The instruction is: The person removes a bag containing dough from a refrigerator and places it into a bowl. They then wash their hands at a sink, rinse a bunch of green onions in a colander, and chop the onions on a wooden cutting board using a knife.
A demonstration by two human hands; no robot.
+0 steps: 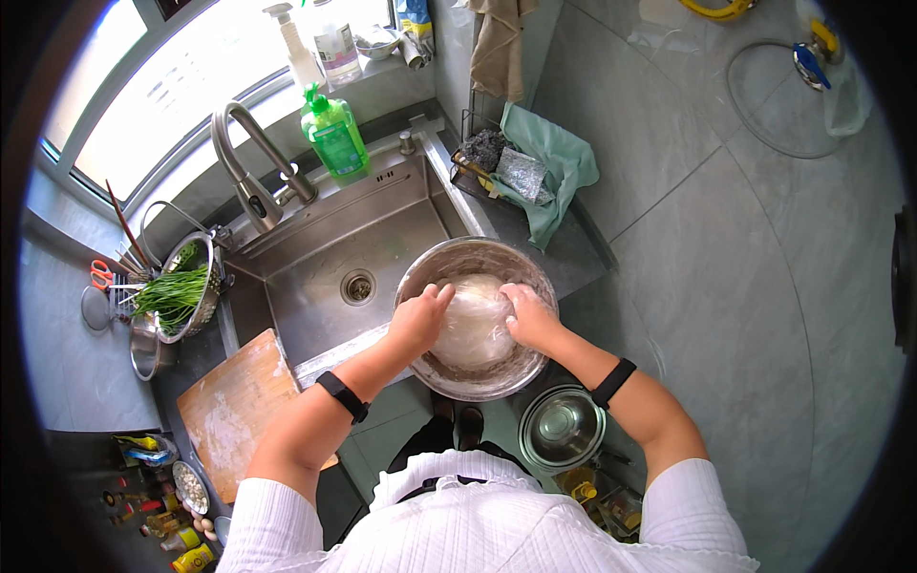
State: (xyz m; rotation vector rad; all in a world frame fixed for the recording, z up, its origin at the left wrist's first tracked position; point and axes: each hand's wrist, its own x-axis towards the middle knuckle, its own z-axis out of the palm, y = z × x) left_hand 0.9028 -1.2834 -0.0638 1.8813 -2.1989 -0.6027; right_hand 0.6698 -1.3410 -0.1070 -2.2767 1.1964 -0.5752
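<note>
A wide stainless steel bowl (478, 383), its inner wall smeared with flour or dough residue, is at the sink's front right corner. Inside it lies a pale, rounded mass like dough (476, 349), covered by clear plastic film (478, 309). My left hand (423, 315) reaches over the bowl's left side and pinches the film between thumb and fingers. From the right, my right hand (530, 315) grips the film's other side, knuckles up. The underside of the mass is hidden.
A steel sink (322, 251) with a pull-out faucet (247, 172) lies ahead. Left are a floured wooden cutting board (240, 415) and a colander of green chives (179, 286). Green soap bottle (335, 140) and wire caddy (476, 172) stand behind; steel basins (562, 426) sit below right.
</note>
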